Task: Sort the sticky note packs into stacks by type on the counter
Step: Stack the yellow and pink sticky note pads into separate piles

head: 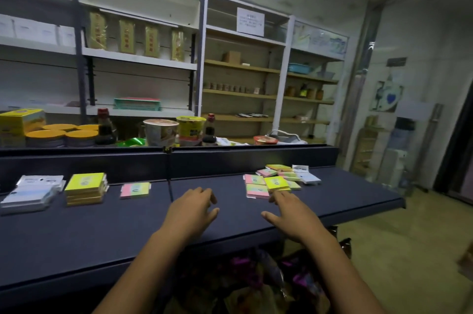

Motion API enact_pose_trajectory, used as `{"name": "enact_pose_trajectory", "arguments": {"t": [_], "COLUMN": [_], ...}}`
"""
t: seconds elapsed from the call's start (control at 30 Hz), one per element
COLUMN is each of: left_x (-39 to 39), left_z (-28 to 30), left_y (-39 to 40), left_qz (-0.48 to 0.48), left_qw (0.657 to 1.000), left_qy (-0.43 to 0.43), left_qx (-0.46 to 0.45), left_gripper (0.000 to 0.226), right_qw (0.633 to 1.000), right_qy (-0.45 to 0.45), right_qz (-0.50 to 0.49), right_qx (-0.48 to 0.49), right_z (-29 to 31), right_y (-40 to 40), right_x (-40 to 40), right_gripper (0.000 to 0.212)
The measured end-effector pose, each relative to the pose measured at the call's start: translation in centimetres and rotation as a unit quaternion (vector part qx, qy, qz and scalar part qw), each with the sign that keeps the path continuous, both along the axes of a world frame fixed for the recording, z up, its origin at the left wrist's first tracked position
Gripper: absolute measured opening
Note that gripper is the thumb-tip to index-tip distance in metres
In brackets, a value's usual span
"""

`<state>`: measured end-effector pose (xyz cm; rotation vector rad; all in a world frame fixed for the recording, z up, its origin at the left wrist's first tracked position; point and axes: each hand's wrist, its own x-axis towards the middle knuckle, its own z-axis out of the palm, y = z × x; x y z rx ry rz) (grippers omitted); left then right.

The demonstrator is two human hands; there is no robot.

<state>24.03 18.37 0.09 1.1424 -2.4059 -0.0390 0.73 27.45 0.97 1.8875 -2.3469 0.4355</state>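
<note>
Three sorted groups lie on the dark counter at the left: a stack of white packs, a stack of yellow packs and a pink-and-green pack. At the right lies a loose pile of mixed packs. A yellow pack lies at the pile's near edge, with pink-and-green packs beside it. My right hand hovers with spread fingers, its fingertips just short of the yellow pack. My left hand hovers over the counter's middle with relaxed fingers. Both hands hold nothing.
Behind the counter's raised back edge stand noodle cups, sauce bottles and orange-lidded tins. Shelving units line the wall. The counter ends at the right, with open floor beyond.
</note>
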Motion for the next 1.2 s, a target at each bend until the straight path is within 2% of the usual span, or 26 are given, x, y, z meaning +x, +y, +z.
{"name": "enact_pose_trajectory", "arguments": {"t": [0.23,0.53,0.8,1.2], "left_x": [-5.3,-9.5,-12.4,-17.8], "left_z": [0.4,0.8,-0.2,-1.7], "left_y": [3.4,3.4,0.0,-11.1], "left_qz": [-0.010,-0.017,0.000,0.019], "left_qw": [1.000,0.999,0.999,0.997], "left_qy": [0.017,0.029,0.028,0.055], "left_qx": [0.009,0.008,0.021,0.044], "left_gripper": [0.029,0.028,0.028,0.024], "right_qw": [1.000,1.000,1.000,1.000], "right_qy": [0.008,0.004,0.012,0.017], "right_qz": [-0.012,-0.024,-0.020,-0.009], "right_qx": [0.005,-0.009,0.004,-0.010], "right_z": [0.9,1.1,0.3,-0.7], "right_y": [4.4,4.5,0.6,-9.8], "right_x": [-5.0,-8.8,-11.9,-17.1], "right_gripper": [0.051,0.053,0.051,0.047]}}
